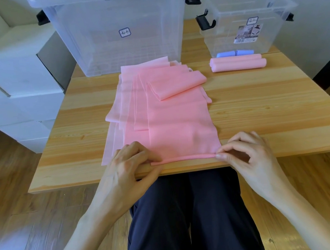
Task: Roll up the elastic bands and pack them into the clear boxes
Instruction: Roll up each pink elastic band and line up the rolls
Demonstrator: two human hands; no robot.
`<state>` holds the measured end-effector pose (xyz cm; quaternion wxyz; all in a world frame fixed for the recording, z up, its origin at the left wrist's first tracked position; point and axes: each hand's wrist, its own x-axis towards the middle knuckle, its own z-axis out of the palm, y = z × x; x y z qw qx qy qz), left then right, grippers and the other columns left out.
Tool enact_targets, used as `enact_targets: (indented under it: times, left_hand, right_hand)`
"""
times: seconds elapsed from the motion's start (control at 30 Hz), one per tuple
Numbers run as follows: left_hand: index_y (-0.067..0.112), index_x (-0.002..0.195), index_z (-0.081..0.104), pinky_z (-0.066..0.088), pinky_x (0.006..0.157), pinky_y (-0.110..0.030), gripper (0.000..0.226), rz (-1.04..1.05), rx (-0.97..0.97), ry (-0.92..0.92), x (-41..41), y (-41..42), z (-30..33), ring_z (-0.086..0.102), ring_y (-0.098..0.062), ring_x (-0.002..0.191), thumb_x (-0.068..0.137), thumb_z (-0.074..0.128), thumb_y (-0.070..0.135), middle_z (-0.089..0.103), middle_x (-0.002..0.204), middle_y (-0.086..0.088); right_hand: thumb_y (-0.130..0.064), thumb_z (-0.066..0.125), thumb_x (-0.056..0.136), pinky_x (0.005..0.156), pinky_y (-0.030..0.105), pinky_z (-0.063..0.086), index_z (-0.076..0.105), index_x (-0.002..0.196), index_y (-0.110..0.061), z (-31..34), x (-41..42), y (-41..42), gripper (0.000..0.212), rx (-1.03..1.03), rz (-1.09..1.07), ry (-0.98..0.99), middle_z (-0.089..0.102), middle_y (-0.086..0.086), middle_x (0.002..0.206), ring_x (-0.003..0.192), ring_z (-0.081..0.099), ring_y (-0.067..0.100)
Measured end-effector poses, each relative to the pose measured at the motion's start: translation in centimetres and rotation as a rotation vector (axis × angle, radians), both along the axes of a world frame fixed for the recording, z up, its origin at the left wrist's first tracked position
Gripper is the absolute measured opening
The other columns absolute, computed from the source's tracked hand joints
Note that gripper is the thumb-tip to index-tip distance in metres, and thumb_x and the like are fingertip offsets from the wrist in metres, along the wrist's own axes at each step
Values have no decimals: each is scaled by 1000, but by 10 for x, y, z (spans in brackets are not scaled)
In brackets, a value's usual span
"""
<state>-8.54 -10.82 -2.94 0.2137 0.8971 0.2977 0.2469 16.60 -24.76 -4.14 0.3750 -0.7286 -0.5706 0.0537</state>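
A pink band point(180, 121) is laid flat on the table point(258, 99), running from the near edge toward the big box point(115, 33). Its near end is turned into a thin roll point(183, 159), lying parallel w/ the table edge. The far end is folded back on itself, approx. mid-table. More pink bands point(125, 100) are stacked under it, fanned out to the left.

The roll's left end is pinched by the left hand point(128, 166), fingers curled over it, thumb underneath. The right end is pinched by the right hand point(245, 153) betw. thumb and forefinger; the other fingers are loosely curled above.

Two pink rolls point(237, 63) are set side by side on the table at far right, touching each other, just in front of the small box point(247, 22). Two blue rolls point(235, 53) are seen at the base of the small box, end to end; whether they sit inside it or behind the pink rolls cannot be told for sure. The small box is open-topped, w/ black latches and a label on its front. The big box is lidded, also w/ black latches.

White cartons point(14, 78) are stacked left of the table. Dark trousers point(188, 213) are seen below the table edge, over a wood floor point(27, 208).
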Motion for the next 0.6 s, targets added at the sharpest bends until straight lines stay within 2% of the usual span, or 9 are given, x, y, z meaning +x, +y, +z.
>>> enact_targets:
  times: [0.13, 0.2, 0.3, 0.37, 0.47, 0.6]
  left_hand:
    - [29, 96, 75, 41, 82, -22, 10, 24, -5, -21, 3, 4, -1, 53, 0, 90, 91, 67, 34, 55, 90, 19]
    - [29, 96, 75, 41, 83, -21, 12, 25, -12, -17, 5, 6, -2, 54, -1, 90, 91, 64, 33, 55, 89, 19]
    - [32, 96, 73, 38, 86, -16, 13, 34, -31, -13, 6, 7, 0, 54, 0, 90, 91, 61, 33, 56, 89, 21]
    - [32, 97, 72, 35, 87, -11, 15, 40, -23, -13, 7, 6, 0, 53, 2, 91, 92, 58, 33, 55, 88, 21]
    - [31, 99, 73, 37, 86, -13, 23, 32, -7, -18, 6, 4, 0, 53, -2, 91, 93, 51, 34, 54, 91, 17]
    - [32, 98, 75, 37, 86, -12, 23, 54, -14, -17, 6, 4, 0, 54, -2, 90, 89, 56, 41, 54, 92, 17]
  right_hand:
    - [-51, 54, 91, 89, 16, 27, 71, 87, -25, 0, 1, 4, 31, -39, 0, -79, 57, -14, 87, 89, 43, 7]
    - [-49, 55, 91, 90, 15, 26, 69, 85, -26, 1, 0, 5, 28, -60, -8, -97, 56, -15, 88, 90, 43, 6]
    - [-43, 63, 84, 89, 13, 27, 66, 83, -29, 3, -2, 4, 15, -52, -25, -14, 57, -18, 87, 94, 46, 2]
    - [-41, 64, 85, 89, 16, 28, 67, 82, -29, 2, -2, 5, 13, -23, -22, 1, 57, -17, 87, 95, 47, 2]
    - [-48, 59, 87, 89, 15, 27, 73, 87, -30, -1, -1, 4, 22, 11, 11, -51, 56, -17, 86, 94, 46, 4]
    - [-54, 60, 81, 90, 17, 28, 72, 88, -36, -2, 1, 3, 23, 26, 20, -9, 55, -19, 88, 94, 46, 3]
